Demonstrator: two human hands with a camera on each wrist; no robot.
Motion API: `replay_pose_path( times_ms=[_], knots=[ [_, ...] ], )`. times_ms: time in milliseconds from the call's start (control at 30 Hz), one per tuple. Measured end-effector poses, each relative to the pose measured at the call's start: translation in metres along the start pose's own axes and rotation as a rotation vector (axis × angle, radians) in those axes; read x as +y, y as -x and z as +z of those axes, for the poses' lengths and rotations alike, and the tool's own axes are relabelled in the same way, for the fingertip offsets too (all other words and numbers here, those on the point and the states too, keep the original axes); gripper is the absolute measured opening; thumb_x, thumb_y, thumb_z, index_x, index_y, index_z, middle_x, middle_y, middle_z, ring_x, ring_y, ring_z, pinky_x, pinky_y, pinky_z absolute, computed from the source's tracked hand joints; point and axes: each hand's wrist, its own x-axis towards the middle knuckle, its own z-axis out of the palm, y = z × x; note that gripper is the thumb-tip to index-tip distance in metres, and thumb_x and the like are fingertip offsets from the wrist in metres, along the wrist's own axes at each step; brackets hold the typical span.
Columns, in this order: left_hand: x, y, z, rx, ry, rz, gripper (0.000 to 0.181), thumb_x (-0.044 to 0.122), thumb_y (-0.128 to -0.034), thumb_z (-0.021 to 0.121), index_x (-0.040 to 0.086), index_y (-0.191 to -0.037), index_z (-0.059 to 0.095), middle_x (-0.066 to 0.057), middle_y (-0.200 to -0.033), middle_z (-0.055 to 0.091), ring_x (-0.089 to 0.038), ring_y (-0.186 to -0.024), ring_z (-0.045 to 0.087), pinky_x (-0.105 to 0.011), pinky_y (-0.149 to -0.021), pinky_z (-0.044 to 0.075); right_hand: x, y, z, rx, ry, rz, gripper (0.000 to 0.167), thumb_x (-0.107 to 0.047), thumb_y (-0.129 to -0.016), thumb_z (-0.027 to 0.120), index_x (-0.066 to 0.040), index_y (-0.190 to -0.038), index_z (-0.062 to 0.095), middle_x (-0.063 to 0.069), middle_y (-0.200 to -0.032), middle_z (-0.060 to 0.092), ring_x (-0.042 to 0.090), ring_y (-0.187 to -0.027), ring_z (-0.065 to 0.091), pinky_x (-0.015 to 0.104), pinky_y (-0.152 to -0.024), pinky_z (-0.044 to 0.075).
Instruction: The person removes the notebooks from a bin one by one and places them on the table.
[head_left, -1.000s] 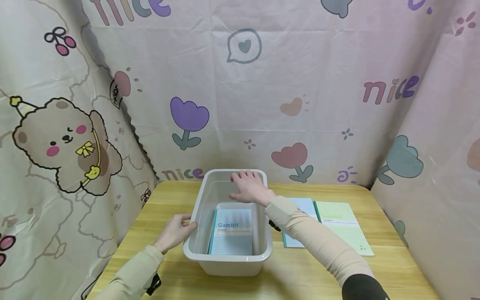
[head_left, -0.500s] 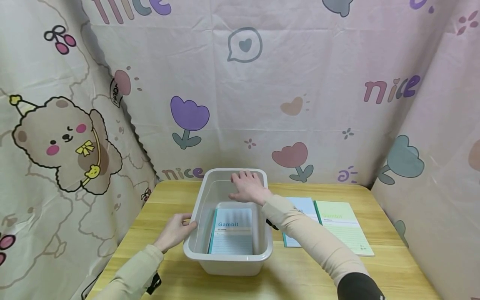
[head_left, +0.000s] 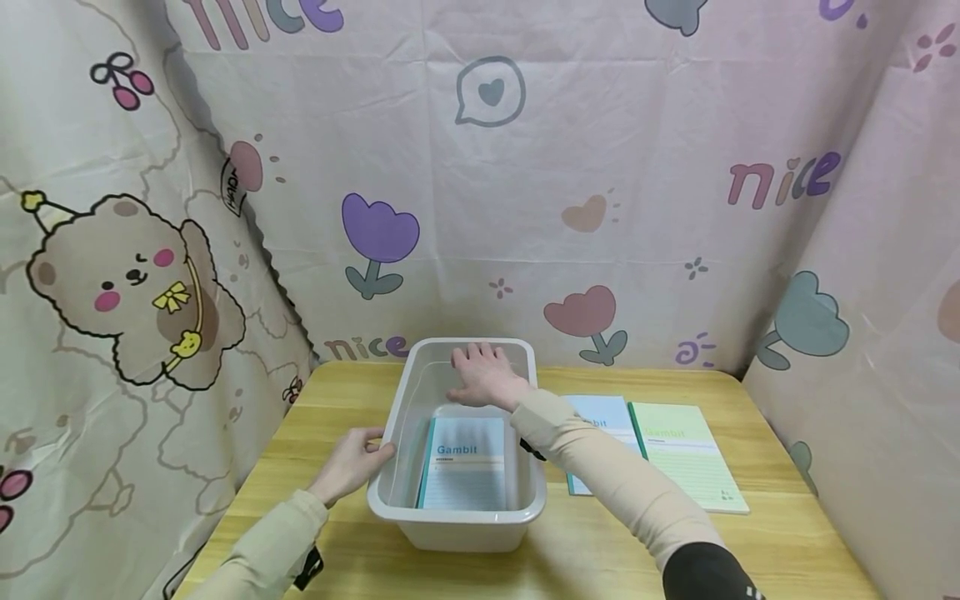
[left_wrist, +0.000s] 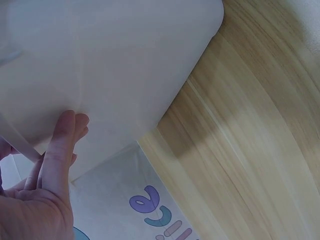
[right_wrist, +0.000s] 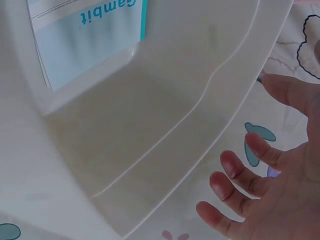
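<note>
Right hand [head_left: 486, 379] drifts slightly left over the tub [head_left: 461, 537], lower centre, spread and empty.
Left hand [head_left: 348, 467] pinches the rim [head_left: 459, 516]; the notebook [head_left: 465, 479] inside seems already set down.

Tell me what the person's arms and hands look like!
The left hand and right hand are bare, with no gloves. Wrinkly beige sleeves cover the arms. A small black thing shows near each wrist. Farther up the right arm is a black part with little white marks.

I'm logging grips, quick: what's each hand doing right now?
Left hand: holding the bin by its rim.
Right hand: open, holding nothing, over the bin.
</note>
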Motion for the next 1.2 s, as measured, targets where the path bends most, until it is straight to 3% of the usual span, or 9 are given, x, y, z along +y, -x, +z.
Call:
replay_pose_path(
  times_ms=[433,933,1200],
  knots=[
    [0.000,0.001,0.000,-0.007,0.023,0.002,0.046,0.008,-0.0940,0.059,-0.016,-0.133,0.054,-0.035,-0.112,0.070,-0.042,-0.096,0.074,-0.048,-0.078,0.065,-0.009,-0.009,0.011,-0.040,0.026,0.020,0.055,-0.049,-0.090,0.067,-0.015,-0.132,0.053,0.009,-0.126,0.058,0.027,-0.117,0.051,0.044,-0.101,0.045],
    [-0.001,0.002,0.000,-0.006,0.030,0.007,0.045,0.007,-0.0939,0.059,-0.015,-0.132,0.055,-0.034,-0.111,0.070,-0.042,-0.094,0.075,-0.047,-0.077,0.066,-0.015,-0.015,0.024,-0.084,0.017,0.060,0.069,-0.047,-0.089,0.068,-0.012,-0.145,0.048,0.014,-0.143,0.054,0.032,-0.135,0.048,0.054,-0.119,0.037],
    [-0.002,0.002,0.000,-0.004,0.033,0.007,0.046,0.008,-0.0943,0.059,-0.016,-0.133,0.053,-0.035,-0.113,0.069,-0.044,-0.096,0.074,-0.047,-0.077,0.065,-0.016,-0.016,0.031,-0.121,0.013,0.083,0.073,-0.047,-0.090,0.067,-0.014,-0.150,0.042,0.014,-0.149,0.049,0.033,-0.140,0.044,0.052,-0.122,0.033]
  ],
)
